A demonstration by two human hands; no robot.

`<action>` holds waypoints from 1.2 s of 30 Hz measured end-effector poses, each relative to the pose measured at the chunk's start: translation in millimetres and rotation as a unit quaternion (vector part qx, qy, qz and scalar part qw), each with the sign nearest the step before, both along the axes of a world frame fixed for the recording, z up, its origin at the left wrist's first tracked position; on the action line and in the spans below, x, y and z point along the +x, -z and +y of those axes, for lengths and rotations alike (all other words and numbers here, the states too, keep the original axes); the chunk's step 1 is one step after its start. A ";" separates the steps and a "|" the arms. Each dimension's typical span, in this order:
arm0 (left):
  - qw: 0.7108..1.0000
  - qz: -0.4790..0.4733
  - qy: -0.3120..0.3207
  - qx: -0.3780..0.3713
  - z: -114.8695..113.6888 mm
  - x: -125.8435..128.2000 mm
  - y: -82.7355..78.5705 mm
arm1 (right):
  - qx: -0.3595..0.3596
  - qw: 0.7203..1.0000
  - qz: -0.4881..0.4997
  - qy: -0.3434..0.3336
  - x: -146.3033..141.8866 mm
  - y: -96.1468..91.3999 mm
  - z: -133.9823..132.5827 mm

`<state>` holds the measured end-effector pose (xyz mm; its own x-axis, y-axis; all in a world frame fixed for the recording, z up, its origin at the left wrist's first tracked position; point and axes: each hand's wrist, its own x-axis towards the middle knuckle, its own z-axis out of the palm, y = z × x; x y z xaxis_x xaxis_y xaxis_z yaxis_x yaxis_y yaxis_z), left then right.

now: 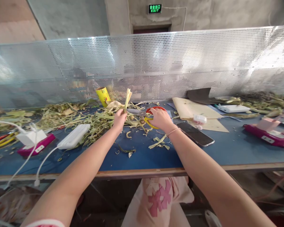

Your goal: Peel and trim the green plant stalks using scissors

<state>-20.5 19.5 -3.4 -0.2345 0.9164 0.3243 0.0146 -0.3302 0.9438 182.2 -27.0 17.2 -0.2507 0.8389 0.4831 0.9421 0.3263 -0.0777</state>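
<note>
My left hand (pixel 120 120) is closed around a pale green plant stalk (pixel 127 99) that stands upright out of the fist. In my right hand (pixel 161 119) is a pair of scissors (pixel 153 110) with red and yellow handles, the fingers wrapped through them. The blades point left toward the left hand, over a heap of dried stalks and leaves (pixel 100 121); their tips are hard to make out. Loose trimmings (pixel 159 142) lie on the blue tabletop (pixel 142 157) below the hands.
A black phone (pixel 195 134) lies right of my right wrist, near beige paper (pixel 191 108). At left are a white power bank (pixel 74 136), a magenta power strip (pixel 36 148) and cables. Behind stand a yellow tube (pixel 103 96) and a perforated metal screen (pixel 156 63).
</note>
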 end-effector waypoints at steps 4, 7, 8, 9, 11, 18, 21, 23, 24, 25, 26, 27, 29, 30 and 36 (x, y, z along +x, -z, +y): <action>1.000 0.025 0.001 -0.007 0.4 -0.3 0.8 | 0.011 1.000 -0.004 0.010 1.0 -0.5 0.5; 1.000 0.027 0.005 -0.014 -1.9 0.9 -0.6 | 0.015 1.000 -0.008 0.011 2.0 -1.4 0.0; 1.000 0.023 0.010 -0.017 -2.9 1.5 -1.4 | 0.016 1.000 -0.008 0.011 2.3 -1.8 -0.2; 1.000 0.016 0.014 -0.020 -3.8 2.1 -2.2 | 0.017 1.000 -0.007 0.011 2.5 -2.0 -0.3; 1.000 0.001 0.020 -0.024 -5.0 2.8 -3.3 | 0.019 1.000 -0.005 0.013 2.7 -2.3 -0.4; 0.999 0.029 0.015 -0.014 -6.1 4.1 -2.0 | 0.020 1.000 -0.001 0.019 2.2 -0.8 0.7; 0.999 0.029 0.014 -0.017 -9.3 5.9 -3.9 | 0.023 1.000 0.003 0.015 2.6 -0.5 1.1; 0.999 0.017 0.018 -0.019 -10.9 6.4 -5.3 | 0.026 1.000 0.007 0.012 3.0 -0.8 1.5; 0.999 0.008 0.023 -0.023 -11.3 6.4 -5.8 | 0.026 1.000 0.008 0.011 3.1 -1.2 1.5; 0.999 -0.004 0.031 -0.030 -11.5 6.3 -6.2 | 0.026 1.000 0.008 0.011 3.2 -1.7 1.5; 0.998 -0.019 0.041 -0.037 -11.6 6.2 -6.4 | 0.027 1.000 0.007 0.011 3.3 -2.3 1.3; 0.997 -0.036 0.050 -0.045 -11.7 6.3 -6.6 | 0.028 1.000 0.006 0.011 3.3 -3.0 1.0; 0.994 -0.068 0.064 -0.055 -12.5 7.2 -7.3 | 0.029 0.999 0.005 0.012 3.1 -4.3 -0.1; 0.993 -0.080 0.066 -0.057 -13.2 7.9 -7.8 | 0.028 1.000 0.005 0.012 2.9 -4.8 -0.7; 0.990 -0.109 0.067 -0.061 -16.2 11.4 -10.1 | 0.023 1.000 0.009 0.007 3.0 -3.9 -1.2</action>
